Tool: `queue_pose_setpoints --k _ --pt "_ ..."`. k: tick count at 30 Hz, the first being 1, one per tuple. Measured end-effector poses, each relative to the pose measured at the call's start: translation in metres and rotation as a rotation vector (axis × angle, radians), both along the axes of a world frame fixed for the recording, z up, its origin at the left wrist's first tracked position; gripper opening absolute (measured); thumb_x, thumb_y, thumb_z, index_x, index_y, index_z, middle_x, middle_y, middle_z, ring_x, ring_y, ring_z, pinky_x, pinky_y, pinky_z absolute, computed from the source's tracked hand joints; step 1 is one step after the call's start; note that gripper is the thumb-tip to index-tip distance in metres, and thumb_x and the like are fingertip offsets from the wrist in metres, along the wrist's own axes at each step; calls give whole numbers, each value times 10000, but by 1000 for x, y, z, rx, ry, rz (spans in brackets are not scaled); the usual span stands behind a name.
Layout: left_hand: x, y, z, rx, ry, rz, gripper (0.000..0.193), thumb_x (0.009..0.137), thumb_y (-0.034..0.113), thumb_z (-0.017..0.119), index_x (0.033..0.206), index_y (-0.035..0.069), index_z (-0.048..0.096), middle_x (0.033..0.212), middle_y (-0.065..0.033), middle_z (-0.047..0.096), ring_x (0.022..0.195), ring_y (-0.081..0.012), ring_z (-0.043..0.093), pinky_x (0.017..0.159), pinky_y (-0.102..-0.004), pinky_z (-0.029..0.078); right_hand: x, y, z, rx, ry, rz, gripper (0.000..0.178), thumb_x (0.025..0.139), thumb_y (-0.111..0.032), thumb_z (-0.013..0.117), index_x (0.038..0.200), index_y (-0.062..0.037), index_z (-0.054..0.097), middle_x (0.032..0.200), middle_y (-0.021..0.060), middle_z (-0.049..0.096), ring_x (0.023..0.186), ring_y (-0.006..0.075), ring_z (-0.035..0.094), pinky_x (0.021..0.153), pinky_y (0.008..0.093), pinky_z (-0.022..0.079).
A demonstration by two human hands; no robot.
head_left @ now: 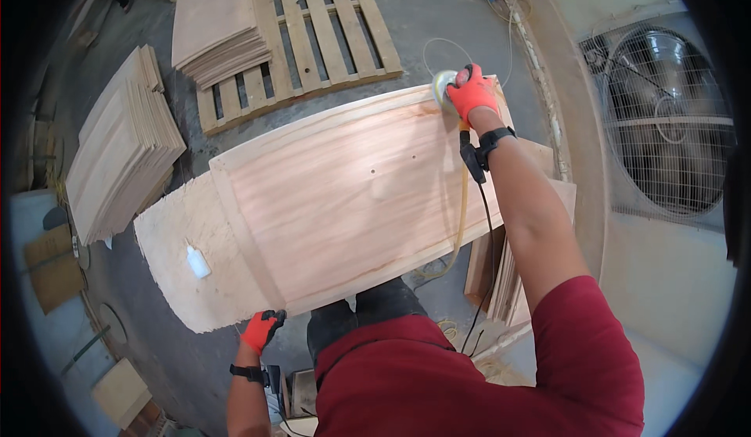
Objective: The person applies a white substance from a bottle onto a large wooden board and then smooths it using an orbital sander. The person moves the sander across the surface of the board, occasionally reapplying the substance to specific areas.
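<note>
My right hand, in a red glove, grips a round power sander with a pale disc at the far right corner of a wooden panel. A yellowish hose trails from the sander down over the panel's near edge. The panel has a raised border strip and two small dark holes. At its near left corner, my left hand, in a red and black glove, is closed with its fingers curled against the edge; the fingertips are partly hidden. Dark straps with small devices circle both wrists.
A white bottle lies on a rough-edged board at the panel's left end. Beyond stand a slatted pallet and stacked sheets; another stack leans left. A large caged fan fills the right wall. Boards stand below the panel.
</note>
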State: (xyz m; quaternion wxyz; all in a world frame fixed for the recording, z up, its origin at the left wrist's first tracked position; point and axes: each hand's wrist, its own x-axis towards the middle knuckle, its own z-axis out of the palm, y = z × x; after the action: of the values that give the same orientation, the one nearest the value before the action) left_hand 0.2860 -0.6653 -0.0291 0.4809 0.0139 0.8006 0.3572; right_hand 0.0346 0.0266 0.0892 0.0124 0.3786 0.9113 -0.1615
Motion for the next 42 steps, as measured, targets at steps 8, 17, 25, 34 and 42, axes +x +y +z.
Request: queue_pose_setpoints --k 8,17,25,34,42 --pt "-3 14 15 108 158 -40 418 961 385 661 849 -17 659 702 -183 616 667 -286 573 663 -435 465 -14 -185 20 -66 -75 310 701 838 -356 756 1453 -204 456 1418 252 467 1139 431 653 971 479 550" --pt "22 18 -3 223 315 148 402 975 377 657 944 -23 668 850 -209 648 778 -276 598 757 -417 490 -22 -389 13 -60 -3 741 607 868 -367 741 1397 -212 488 1359 234 497 1098 432 668 922 495 567" --pt "19 -1 39 209 103 382 309 940 245 678 1133 12 738 951 -126 764 876 -208 712 791 -349 549 90 -482 14 -130 -56 1012 656 823 -308 774 1403 -207 486 1317 225 505 1038 413 678 885 491 575" --pt "-57 17 73 97 695 433 395 906 238 714 1265 75 689 1202 -136 722 1100 -314 672 959 -406 517 251 -445 -3 -167 -8 997 713 797 -267 778 1447 -240 486 1354 226 487 1025 412 672 893 487 560" --pt "-95 107 83 -340 941 -301 689 922 404 683 1516 118 484 1646 -140 355 1496 -378 328 1243 -498 224 298 -325 13 -183 -153 514 767 813 -255 777 1498 -264 432 1407 246 443 1070 439 669 907 492 572"
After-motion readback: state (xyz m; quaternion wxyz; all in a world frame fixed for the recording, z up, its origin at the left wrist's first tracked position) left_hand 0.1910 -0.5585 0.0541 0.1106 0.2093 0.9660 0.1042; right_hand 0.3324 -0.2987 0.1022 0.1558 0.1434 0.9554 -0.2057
